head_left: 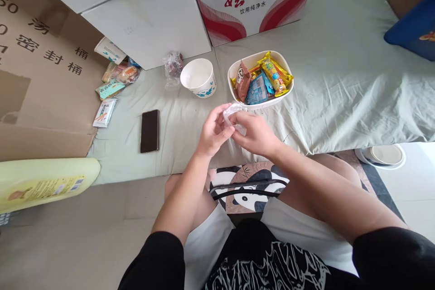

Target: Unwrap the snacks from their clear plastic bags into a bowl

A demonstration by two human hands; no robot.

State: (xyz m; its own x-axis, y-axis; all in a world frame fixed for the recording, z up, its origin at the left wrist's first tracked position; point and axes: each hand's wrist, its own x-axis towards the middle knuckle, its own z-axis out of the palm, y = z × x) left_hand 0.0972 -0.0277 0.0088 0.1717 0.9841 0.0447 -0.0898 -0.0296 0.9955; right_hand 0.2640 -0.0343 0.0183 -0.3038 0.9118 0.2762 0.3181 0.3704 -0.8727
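Note:
A crumpled clear plastic bag (234,109) is held between my two hands, just in front of a white oval tub (260,105). My left hand (215,132) pinches its left side, thumb pointing right. On the other side, my right hand (256,133) has its fingers curled into the plastic. Whether anything small sits inside the bag cannot be made out. The tub holds several packaged snacks, among them a brown packet (242,81), a blue packet (257,89) and a yellow packet (273,74). Left of it stands a white paper bowl (198,78) with a blue leaf print.
A dark phone (150,131) lies to the left on the pale green sheet (340,77). Behind the bowl is a clear wrapped bundle (173,67). Snack packets (124,74) and a tipped paper cup (110,50) lie by a brown carton (44,68). White boxes (248,4) line the back.

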